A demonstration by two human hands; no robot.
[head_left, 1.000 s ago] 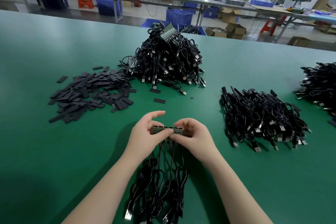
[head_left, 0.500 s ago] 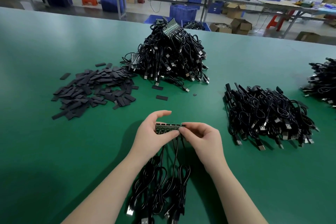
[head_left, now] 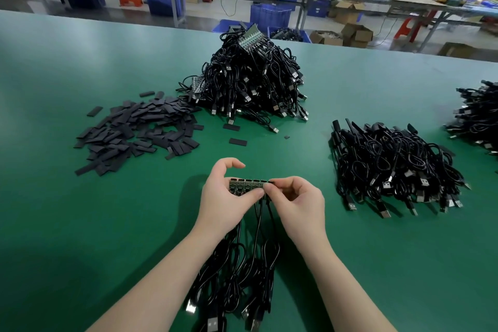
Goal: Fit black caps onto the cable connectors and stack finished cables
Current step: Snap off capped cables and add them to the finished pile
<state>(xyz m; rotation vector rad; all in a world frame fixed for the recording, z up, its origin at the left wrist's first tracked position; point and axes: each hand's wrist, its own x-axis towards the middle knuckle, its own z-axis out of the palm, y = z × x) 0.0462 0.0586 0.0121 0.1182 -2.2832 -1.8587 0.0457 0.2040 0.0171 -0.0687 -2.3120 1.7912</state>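
Left hand (head_left: 229,197): curled around left end of a green circuit strip (head_left: 249,186), thumb pressed along lower edge, index finger arched above the top edge. Right hand (head_left: 299,201): thumb and fingertips pinching right end of same strip, remaining fingers loosely curled. Strip held level, just above the green surface (head_left: 80,224), near the front centre. Several black cables (head_left: 242,264) attached along strip's lower edge, hanging down between both forearms and bunching in loops on the surface, with USB plugs (head_left: 213,322) visible at the near edge.

Loose black caps (head_left: 134,132): flat rectangular pieces heaped to the left, beyond the left hand; a few strays (head_left: 238,141) lying apart between heap and hands. Large cable heap (head_left: 250,81): piled high beyond the hands, centre of surface, with further circuit strips showing at top and left flank. Lower cable stack (head_left: 393,167): to the right of the right hand, well apart from it, plugs pointing toward the near side. Another cable pile (head_left: 477,116) at far right edge, partly cut off.

Whether any cap sits on the held strip: cannot tell.
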